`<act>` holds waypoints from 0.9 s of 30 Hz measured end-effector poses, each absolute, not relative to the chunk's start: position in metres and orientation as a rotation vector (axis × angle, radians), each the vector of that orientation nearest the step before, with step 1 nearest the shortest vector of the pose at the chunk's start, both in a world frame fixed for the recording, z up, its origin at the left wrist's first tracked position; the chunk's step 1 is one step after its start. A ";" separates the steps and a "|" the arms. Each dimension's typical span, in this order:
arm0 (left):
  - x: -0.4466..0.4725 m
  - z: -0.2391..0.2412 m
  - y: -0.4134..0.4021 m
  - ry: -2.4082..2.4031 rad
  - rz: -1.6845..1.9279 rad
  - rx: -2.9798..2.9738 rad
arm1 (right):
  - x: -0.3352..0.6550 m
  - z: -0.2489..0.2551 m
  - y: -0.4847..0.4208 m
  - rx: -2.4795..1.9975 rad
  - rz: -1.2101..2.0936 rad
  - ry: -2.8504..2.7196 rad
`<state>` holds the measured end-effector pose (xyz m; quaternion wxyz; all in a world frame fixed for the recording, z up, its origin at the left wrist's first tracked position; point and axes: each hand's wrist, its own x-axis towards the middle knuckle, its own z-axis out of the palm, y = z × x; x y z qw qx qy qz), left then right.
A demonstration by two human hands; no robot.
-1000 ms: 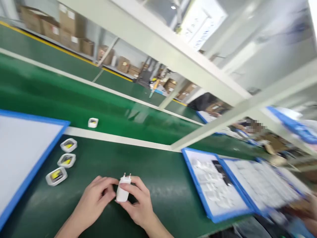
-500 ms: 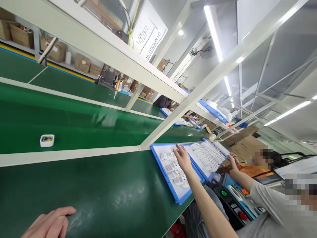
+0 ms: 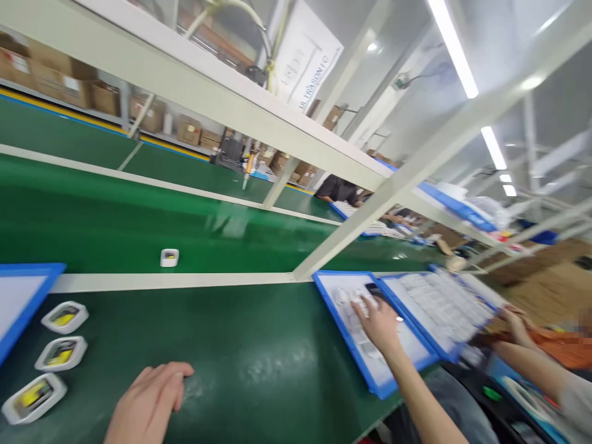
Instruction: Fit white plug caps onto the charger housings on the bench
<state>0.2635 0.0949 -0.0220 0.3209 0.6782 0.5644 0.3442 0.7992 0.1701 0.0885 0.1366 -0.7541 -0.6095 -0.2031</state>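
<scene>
My left hand (image 3: 148, 401) rests low over the green tabletop, index finger stretched out and the other fingers loosely bent, with nothing visible in it. Out to the right, my right hand (image 3: 380, 322) reaches into a blue-rimmed tray (image 3: 343, 336). Its fingers are spread over white plastic pieces (image 3: 343, 297), blurred, so I cannot tell whether they touch. A dark flat object (image 3: 374, 288) shows just behind that hand. Left of my left hand, three white rounded cases (image 3: 61, 354) with yellow and black inside lie on the table.
A second blue tray (image 3: 419, 317) full of white pieces stands further right, near a co-worker's hand (image 3: 511, 317). One more white case (image 3: 169, 258) sits beyond the pale rail. Part of another blue tray (image 3: 34, 311) shows at left. A slanted white post (image 3: 342, 234) rises behind the trays.
The view has swung left, bringing the three cases and the left tray into sight. My right hand has come down over the white pieces. My left hand keeps much the same pose.
</scene>
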 end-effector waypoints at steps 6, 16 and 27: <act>0.277 -0.007 0.111 1.511 0.893 1.840 | 0.653 0.098 0.206 -1.464 -0.473 -2.033; 0.198 0.069 0.063 1.725 1.019 1.919 | 0.380 0.006 0.361 -1.444 0.343 -2.147; -0.001 0.050 0.136 2.724 0.589 1.263 | 0.428 -0.006 0.212 -0.937 0.765 -2.394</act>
